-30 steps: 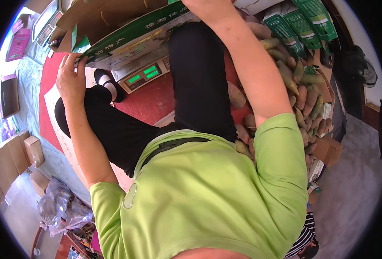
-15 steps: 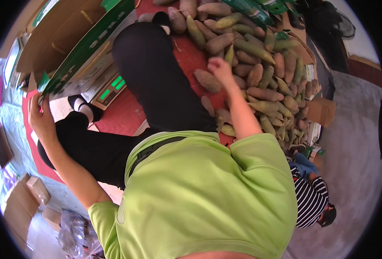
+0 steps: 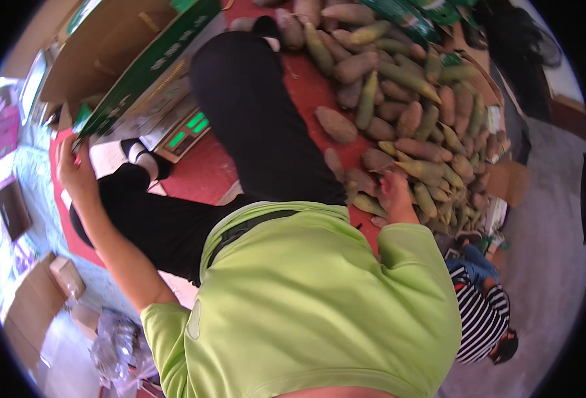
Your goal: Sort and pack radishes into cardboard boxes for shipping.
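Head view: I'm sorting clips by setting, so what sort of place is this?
Probably an indoor produce-packing space: there's a big heap of vegetables, an open carton and a scale with lit green displays.

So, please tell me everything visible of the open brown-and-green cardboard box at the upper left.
The open brown-and-green cardboard box is plain brown inside, with short tan cords on its far wall. Outside, a dark green band with pale printing borders a whitish side. The person's left hand touches its near left corner, beside a small green flap. Its upper part leaves the picture. It seems to rest on the weighing scale with green-lit digits, but contact is hidden.
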The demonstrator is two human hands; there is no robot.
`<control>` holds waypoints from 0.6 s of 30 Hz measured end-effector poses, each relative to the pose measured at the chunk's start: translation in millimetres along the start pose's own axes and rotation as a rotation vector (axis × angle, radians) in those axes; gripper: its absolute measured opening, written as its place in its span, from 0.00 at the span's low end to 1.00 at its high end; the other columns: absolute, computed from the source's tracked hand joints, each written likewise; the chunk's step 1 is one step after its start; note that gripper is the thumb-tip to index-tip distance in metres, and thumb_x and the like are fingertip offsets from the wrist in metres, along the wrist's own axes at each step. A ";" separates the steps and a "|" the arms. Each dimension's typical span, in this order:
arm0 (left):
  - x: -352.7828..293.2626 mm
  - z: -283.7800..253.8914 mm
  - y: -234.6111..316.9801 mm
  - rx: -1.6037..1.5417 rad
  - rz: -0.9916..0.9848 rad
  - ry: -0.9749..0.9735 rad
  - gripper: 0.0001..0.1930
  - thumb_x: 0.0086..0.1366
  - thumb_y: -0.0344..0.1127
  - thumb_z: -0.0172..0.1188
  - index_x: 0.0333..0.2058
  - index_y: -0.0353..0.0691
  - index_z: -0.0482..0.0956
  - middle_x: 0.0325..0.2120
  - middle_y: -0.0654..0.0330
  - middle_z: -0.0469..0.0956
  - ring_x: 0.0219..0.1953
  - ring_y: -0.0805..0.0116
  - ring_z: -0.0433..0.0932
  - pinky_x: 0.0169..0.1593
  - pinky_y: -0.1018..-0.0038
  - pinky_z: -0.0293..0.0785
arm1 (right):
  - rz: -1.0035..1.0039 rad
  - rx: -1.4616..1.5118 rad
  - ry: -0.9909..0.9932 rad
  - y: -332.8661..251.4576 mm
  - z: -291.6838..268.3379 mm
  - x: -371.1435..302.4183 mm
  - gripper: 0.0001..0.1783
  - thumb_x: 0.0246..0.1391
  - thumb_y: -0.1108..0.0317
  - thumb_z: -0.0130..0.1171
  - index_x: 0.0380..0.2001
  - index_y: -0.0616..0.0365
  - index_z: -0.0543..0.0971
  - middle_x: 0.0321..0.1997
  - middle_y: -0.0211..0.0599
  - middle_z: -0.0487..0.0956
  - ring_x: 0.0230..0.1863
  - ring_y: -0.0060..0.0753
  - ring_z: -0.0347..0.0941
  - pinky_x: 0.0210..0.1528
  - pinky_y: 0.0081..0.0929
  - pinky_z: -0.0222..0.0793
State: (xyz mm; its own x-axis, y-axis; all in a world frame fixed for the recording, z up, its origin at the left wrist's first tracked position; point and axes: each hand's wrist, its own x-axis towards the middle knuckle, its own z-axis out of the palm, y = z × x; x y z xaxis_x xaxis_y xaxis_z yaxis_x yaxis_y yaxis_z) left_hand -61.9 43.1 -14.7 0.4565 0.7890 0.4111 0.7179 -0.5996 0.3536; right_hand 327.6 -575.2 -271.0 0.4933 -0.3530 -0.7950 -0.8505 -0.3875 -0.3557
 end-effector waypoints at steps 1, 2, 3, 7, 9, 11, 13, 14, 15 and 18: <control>0.7 -1.5 9.9 0.002 -0.028 -0.006 0.09 0.58 0.31 0.61 0.38 0.38 0.78 0.31 0.55 0.77 0.33 0.60 0.77 0.36 0.71 0.71 | 0.076 0.267 -0.046 0.8 -10.5 3.6 0.03 0.53 0.63 0.58 0.31 0.46 0.77 0.25 0.28 0.76 0.23 0.28 0.74 0.22 0.27 0.69; 1.7 7.8 20.0 -0.026 -0.053 -0.019 0.08 0.58 0.31 0.61 0.37 0.38 0.77 0.31 0.55 0.77 0.33 0.60 0.77 0.36 0.71 0.71 | 0.099 0.352 -0.009 0.9 -26.3 16.6 0.03 0.52 0.63 0.60 0.30 0.44 0.77 0.24 0.26 0.75 0.24 0.27 0.74 0.23 0.27 0.70; 1.2 3.6 22.3 -0.016 -0.037 -0.013 0.08 0.58 0.30 0.61 0.37 0.38 0.77 0.31 0.55 0.77 0.34 0.59 0.77 0.36 0.71 0.71 | 0.053 0.415 0.011 -2.3 -20.4 17.4 0.07 0.51 0.61 0.61 0.27 0.48 0.75 0.23 0.27 0.76 0.21 0.30 0.73 0.22 0.26 0.70; -0.3 -4.8 26.1 0.022 -0.034 0.004 0.08 0.57 0.31 0.61 0.36 0.40 0.78 0.32 0.56 0.77 0.37 0.55 0.77 0.40 0.69 0.71 | 0.022 0.675 -0.028 -27.6 -7.5 26.6 0.17 0.48 0.59 0.66 0.34 0.55 0.71 0.28 0.36 0.73 0.26 0.35 0.71 0.33 0.29 0.75; -0.3 -6.2 29.2 0.032 -0.063 -0.003 0.08 0.58 0.34 0.60 0.36 0.41 0.78 0.33 0.57 0.77 0.38 0.55 0.77 0.41 0.67 0.71 | 0.011 0.789 0.008 -39.3 -10.3 40.4 0.20 0.48 0.60 0.66 0.38 0.59 0.69 0.31 0.41 0.73 0.27 0.38 0.71 0.35 0.32 0.76; 0.7 -3.4 30.2 0.028 -0.081 -0.012 0.08 0.58 0.35 0.60 0.36 0.41 0.78 0.33 0.57 0.77 0.38 0.55 0.77 0.41 0.67 0.71 | 0.161 1.181 -0.070 -47.8 -25.9 67.3 0.25 0.48 0.62 0.66 0.43 0.63 0.65 0.32 0.47 0.71 0.28 0.43 0.72 0.36 0.34 0.77; 0.7 1.4 27.5 0.009 -0.073 -0.012 0.08 0.58 0.35 0.59 0.36 0.42 0.78 0.33 0.58 0.77 0.38 0.55 0.77 0.41 0.66 0.71 | 0.222 1.211 -0.029 -53.4 -43.9 91.3 0.23 0.51 0.62 0.64 0.42 0.63 0.66 0.33 0.46 0.72 0.29 0.42 0.72 0.35 0.34 0.77; 1.1 0.1 27.5 0.015 -0.078 -0.007 0.08 0.58 0.35 0.59 0.36 0.42 0.78 0.33 0.58 0.77 0.38 0.55 0.77 0.41 0.66 0.71 | 0.304 1.238 0.009 -54.3 -42.9 93.5 0.21 0.53 0.62 0.61 0.42 0.64 0.67 0.34 0.44 0.72 0.30 0.41 0.72 0.35 0.34 0.77; 1.6 -0.3 27.2 0.025 -0.044 0.002 0.08 0.58 0.33 0.60 0.37 0.40 0.77 0.32 0.57 0.77 0.36 0.58 0.77 0.40 0.69 0.71 | 0.302 1.235 0.004 -51.3 -42.4 94.5 0.21 0.53 0.62 0.61 0.42 0.64 0.67 0.34 0.44 0.72 0.30 0.41 0.72 0.35 0.34 0.77; 1.8 -4.1 31.1 0.047 -0.026 0.010 0.09 0.58 0.32 0.61 0.37 0.39 0.77 0.31 0.57 0.77 0.35 0.60 0.78 0.38 0.72 0.71 | 0.087 1.037 0.094 -35.1 -34.0 81.5 0.16 0.58 0.62 0.56 0.40 0.63 0.68 0.32 0.41 0.73 0.29 0.38 0.72 0.31 0.30 0.77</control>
State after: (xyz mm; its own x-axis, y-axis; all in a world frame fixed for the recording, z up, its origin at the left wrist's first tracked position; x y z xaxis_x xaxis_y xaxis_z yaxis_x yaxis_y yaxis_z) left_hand -40.8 25.4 0.5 0.4321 0.8029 0.4106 0.7534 -0.5716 0.3251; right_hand 403.9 -619.3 -306.6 0.3974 -0.4270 -0.8122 -0.6013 0.5475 -0.5820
